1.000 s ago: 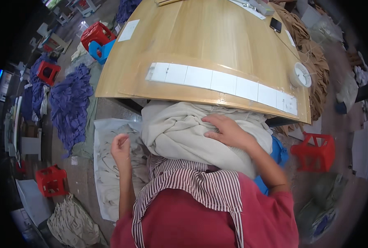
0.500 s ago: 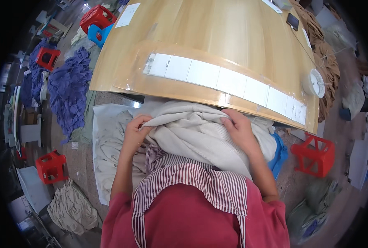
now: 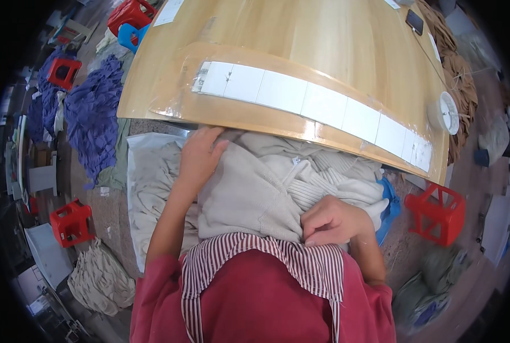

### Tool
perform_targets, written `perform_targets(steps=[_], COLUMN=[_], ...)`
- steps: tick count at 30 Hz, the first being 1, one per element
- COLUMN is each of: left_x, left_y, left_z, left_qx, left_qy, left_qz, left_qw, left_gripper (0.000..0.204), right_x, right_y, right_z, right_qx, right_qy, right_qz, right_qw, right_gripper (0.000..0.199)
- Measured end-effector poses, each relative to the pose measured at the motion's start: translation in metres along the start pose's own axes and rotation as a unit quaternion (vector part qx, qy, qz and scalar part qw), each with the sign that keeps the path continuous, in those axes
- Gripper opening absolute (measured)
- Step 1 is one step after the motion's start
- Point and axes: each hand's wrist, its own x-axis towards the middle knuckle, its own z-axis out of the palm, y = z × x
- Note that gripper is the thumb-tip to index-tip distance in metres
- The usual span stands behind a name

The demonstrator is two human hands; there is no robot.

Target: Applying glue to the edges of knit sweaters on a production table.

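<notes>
Head view: two bare hands, both at one pale knit piece [image 3: 249, 194] just in front of a striped apron [image 3: 318, 266], its far side running in under the front edge of one wooden tabletop [image 3: 323, 34]. Left hand [image 3: 199, 157] at the knit's upper left, close by that edge, fingers bent over the cloth, thumb apart; cannot tell gripping from resting. Right hand [image 3: 336, 220] at the knit's lower right, beside a ribbed part, fingers curled inward; cannot tell about any cloth caught inside. On the knit, one small white tag [image 3: 296, 161].

On the tabletop, one row of white panels [image 3: 283, 94], about seven by the seams, one dark phone [image 3: 414, 22], and at the right edge one white tub [image 3: 435, 117], contents too small to tell.

Just left of the knit, one white plastic bag or sheet [image 3: 131, 188], filled with crumpled pale cloth [image 3: 155, 197]. Round about, four red stools [image 3: 128, 16]: two upper left, one lower left, one right. Beside the uppermost, one blue stool [image 3: 128, 35]. At left, purple cloth [image 3: 94, 108], number of heaps unclear; lower left, one pale heap [image 3: 101, 280].
</notes>
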Motion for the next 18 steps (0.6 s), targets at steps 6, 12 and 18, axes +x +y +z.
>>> perform_targets(steps=[6,12,18], left_x=[-0.045,-0.080,-0.054], left_y=[-0.055,-0.054,0.058], left_z=[0.001,-0.036,-0.142], left_qx=[0.066,0.022,-0.254], left_qy=[-0.068,-0.060,0.360], left_qz=[-0.136,-0.240,0.120], left_qw=[0.986,0.969,0.889], left_gripper=[0.023,0.013,0.010], right_x=[-0.017,-0.019,-0.008], right_y=[0.025,0.025,-0.035], right_z=[0.002,0.012,-0.002], right_qx=[0.110,0.190,-0.076], right_qy=[-0.005,0.012,0.112], right_qz=[-0.017,0.016,0.102], right_qw=[0.994,0.982,0.985], right_gripper=[0.016,0.015,0.014])
